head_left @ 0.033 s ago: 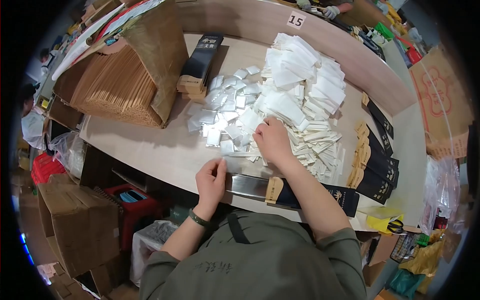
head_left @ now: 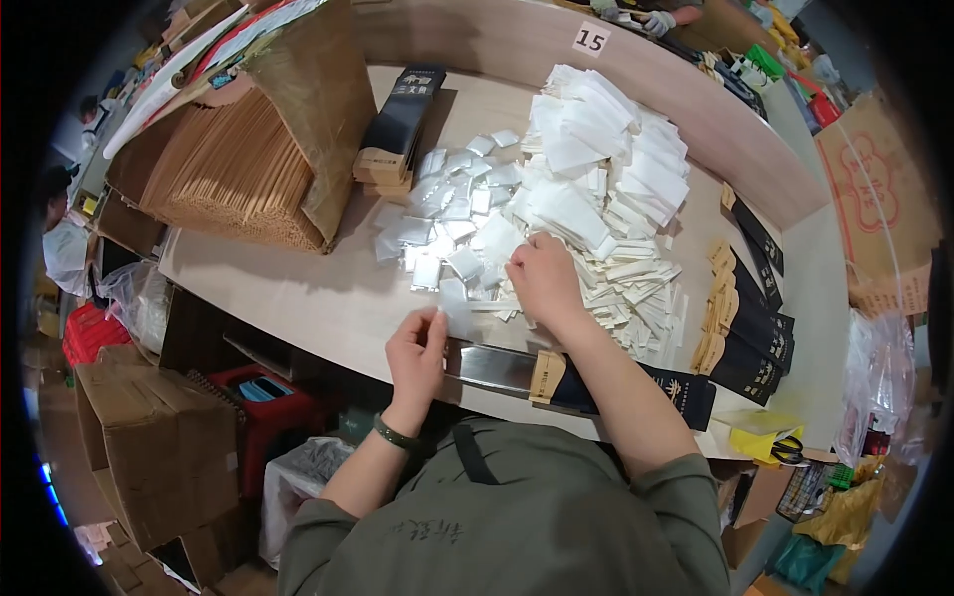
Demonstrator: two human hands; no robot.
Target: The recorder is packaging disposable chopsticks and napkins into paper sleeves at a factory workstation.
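My left hand (head_left: 417,356), closed in a pinch, holds a small translucent white packet (head_left: 454,304) by its lower edge at the near side of the table. My right hand (head_left: 547,276) rests at the left edge of a heap of white paper packets (head_left: 573,211). Its fingers are curled together, and what they grip is hidden. Beyond both hands lie loose small clear packets (head_left: 425,271). Below my right forearm, a shiny grey metal strip (head_left: 494,366) lies along the front edge, its right end meeting a dark sleeve with a tan end (head_left: 548,377).
A cardboard box (head_left: 333,119) full of brown paper pieces stands at the left, beside a stack of dark sleeves (head_left: 404,114). More dark-and-tan sleeves (head_left: 737,328) lie at the right, near scissors (head_left: 787,450). Across the partition (head_left: 686,74) are another person's gloved hands (head_left: 658,23).
The packet at my left fingertips now stands out from the pile, pinched between thumb and finger. My right hand stays almost in place.
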